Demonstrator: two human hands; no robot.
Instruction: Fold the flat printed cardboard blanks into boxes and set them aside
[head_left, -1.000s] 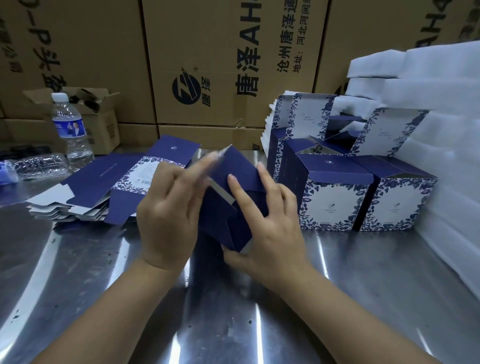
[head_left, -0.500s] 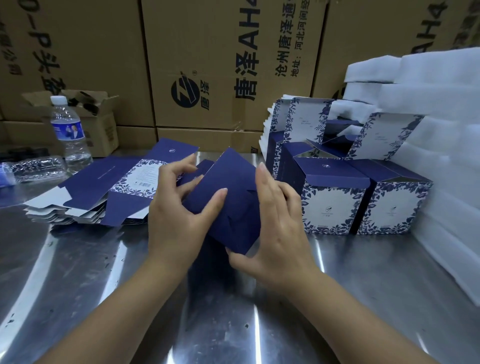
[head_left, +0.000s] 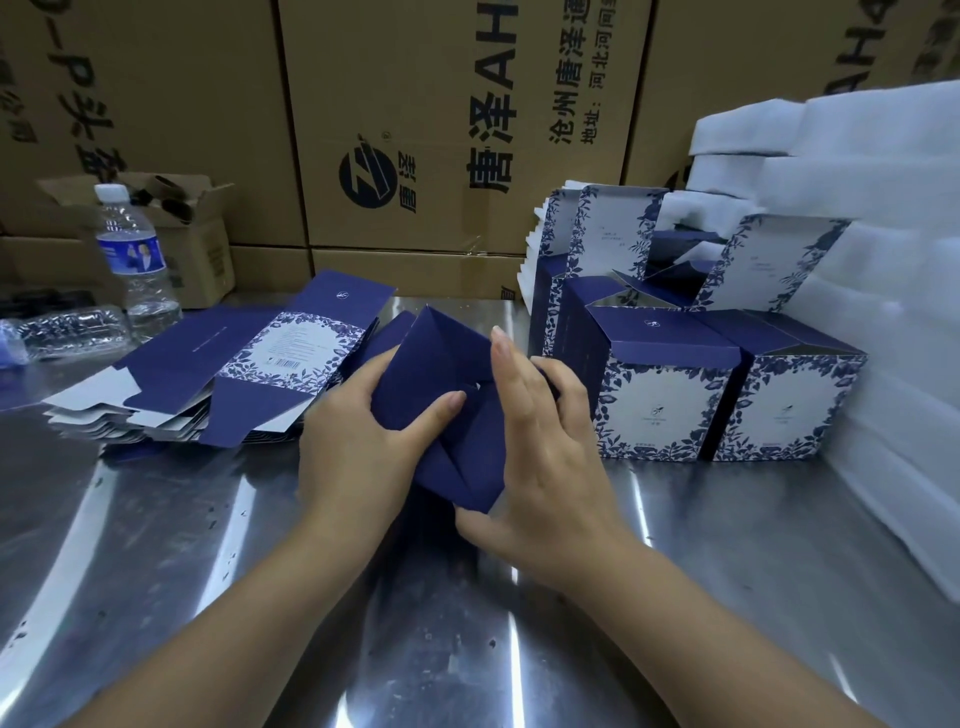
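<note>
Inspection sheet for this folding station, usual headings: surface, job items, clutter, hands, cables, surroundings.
Surface: steel table, shiny, with small dark specks.
Job's things: part-folded box, navy, held above the table; flat blanks stacked on the left; finished boxes grouped on the right, the rear ones with lids up.
Clutter: water bottle upright at far left; clear plastic bottle lying on its side beside it.
Grippers: left hand grips the box, thumb pressing on a flap; right hand holds its right side, thumb under the lower corner.
Cables: nothing seen.
Surroundings: printed cartons stacked behind; small open carton at back left; white foam sheets piled on the right.
</note>
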